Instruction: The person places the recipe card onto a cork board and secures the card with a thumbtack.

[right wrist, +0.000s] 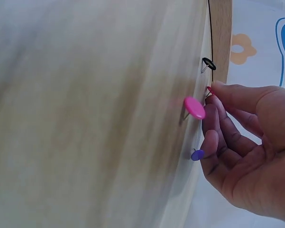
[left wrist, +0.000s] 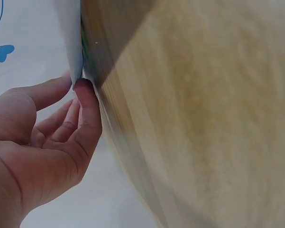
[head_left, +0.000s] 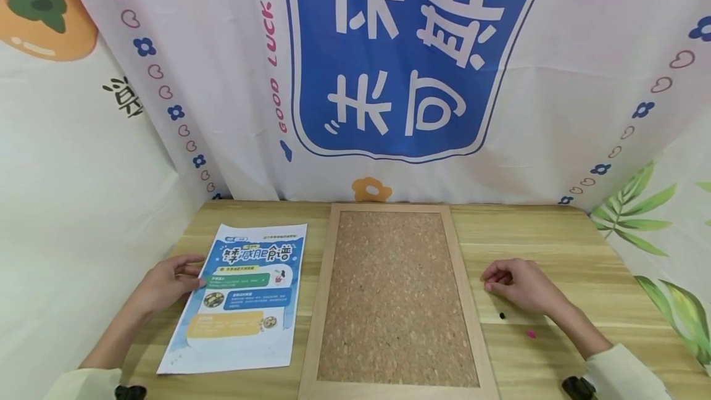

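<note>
A printed paper poster (head_left: 239, 350) with blue, green and yellow panels lies on the left of the table. My left hand (head_left: 166, 284) pinches its left edge; in the left wrist view the sheet (left wrist: 75, 52) runs between thumb and index finger. On the right, my right hand (head_left: 519, 286) is low over the table beside the framed cork board (head_left: 394, 289). Between that thumb and index finger is a small red thumbtack (right wrist: 210, 90), mostly covered by the fingertips. Near this hand lie a black thumbtack (right wrist: 208, 63), a pink thumbtack (right wrist: 195, 108) and a purple thumbtack (right wrist: 197, 155).
The cork board's light wooden frame (head_left: 328, 289) stands between the two hands, its far end near the back edge of the wood-grain table (head_left: 561, 245). A printed curtain (head_left: 555, 110) hangs right behind the table, with pale cloth (head_left: 83, 202) along the left side.
</note>
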The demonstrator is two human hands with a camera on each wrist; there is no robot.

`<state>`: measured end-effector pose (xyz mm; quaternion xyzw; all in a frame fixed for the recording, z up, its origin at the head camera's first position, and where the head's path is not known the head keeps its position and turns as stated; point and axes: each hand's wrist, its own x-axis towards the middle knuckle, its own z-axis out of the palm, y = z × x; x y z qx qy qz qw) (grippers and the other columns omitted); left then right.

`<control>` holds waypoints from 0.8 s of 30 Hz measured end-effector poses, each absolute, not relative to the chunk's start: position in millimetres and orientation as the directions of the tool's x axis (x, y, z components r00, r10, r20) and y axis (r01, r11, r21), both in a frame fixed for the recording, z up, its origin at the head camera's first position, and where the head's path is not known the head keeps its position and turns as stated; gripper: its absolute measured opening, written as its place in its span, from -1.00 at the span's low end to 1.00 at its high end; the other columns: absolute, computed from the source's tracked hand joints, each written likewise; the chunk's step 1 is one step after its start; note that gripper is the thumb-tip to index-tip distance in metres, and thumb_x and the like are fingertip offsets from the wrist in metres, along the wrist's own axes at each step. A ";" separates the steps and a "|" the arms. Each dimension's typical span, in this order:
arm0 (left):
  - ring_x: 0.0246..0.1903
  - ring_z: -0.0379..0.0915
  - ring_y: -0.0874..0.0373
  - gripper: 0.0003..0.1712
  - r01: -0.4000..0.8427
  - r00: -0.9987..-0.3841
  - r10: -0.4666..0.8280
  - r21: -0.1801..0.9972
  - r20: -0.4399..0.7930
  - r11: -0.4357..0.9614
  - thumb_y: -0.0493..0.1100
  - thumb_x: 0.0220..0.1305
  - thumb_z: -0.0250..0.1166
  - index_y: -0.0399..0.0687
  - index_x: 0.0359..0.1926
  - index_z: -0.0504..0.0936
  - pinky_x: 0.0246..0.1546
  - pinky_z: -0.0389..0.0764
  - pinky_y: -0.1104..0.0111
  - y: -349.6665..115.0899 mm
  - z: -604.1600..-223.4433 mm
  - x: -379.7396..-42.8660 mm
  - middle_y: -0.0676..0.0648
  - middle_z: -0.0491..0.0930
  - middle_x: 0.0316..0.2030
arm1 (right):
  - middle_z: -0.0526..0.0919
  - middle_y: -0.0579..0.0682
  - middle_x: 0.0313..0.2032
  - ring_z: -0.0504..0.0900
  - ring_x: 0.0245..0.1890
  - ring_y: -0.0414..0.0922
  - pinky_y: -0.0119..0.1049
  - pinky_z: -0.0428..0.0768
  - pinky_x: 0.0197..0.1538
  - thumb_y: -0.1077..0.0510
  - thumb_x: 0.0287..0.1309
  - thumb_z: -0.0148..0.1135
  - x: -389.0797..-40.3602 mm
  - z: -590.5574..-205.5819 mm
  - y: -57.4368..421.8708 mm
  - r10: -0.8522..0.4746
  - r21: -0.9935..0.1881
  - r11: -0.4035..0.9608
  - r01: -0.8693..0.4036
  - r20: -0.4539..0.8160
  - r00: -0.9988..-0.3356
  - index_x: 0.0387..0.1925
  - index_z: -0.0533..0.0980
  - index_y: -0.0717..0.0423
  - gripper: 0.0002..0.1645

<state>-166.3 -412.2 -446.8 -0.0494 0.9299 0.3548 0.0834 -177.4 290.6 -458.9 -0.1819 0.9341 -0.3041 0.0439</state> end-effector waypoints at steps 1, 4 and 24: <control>-0.10 0.74 -0.04 -0.25 -0.156 -0.980 -0.035 0.653 -0.193 0.741 -0.31 0.44 0.35 -0.54 0.51 0.28 -0.24 0.81 0.34 -411.8 -446.5 -165.9 -0.51 0.62 0.13 | 0.78 -0.17 -0.31 0.65 -0.32 -0.36 -0.43 0.69 -0.25 0.20 0.31 0.49 -177.5 -459.2 290.3 -0.365 -0.582 0.751 -0.313 0.029 -0.930 -0.20 0.74 0.07 -0.93; -0.13 0.73 -0.02 -0.25 -0.169 -0.977 -0.039 0.655 -0.208 0.737 -0.30 0.44 0.35 -0.55 0.51 0.28 -0.25 0.83 0.31 -410.7 -445.7 -165.1 -0.51 0.62 0.11 | 0.78 -0.18 -0.31 0.65 -0.33 -0.36 -0.43 0.68 -0.26 0.20 0.31 0.49 -178.0 -459.7 290.1 -0.363 -0.572 0.758 -0.313 0.029 -0.931 -0.20 0.74 0.06 -0.94; -0.18 0.66 0.03 -0.34 -0.173 -0.978 -0.051 0.641 -0.204 0.748 -0.37 0.43 0.31 -0.51 0.47 0.36 -0.32 0.79 0.33 -405.9 -445.0 -161.9 -0.43 0.63 0.05 | 0.75 -0.17 -0.32 0.62 -0.33 -0.37 -0.43 0.67 -0.26 0.25 0.34 0.45 -178.1 -459.7 292.2 -0.363 -0.558 0.770 -0.309 0.016 -0.932 -0.18 0.73 0.09 -0.95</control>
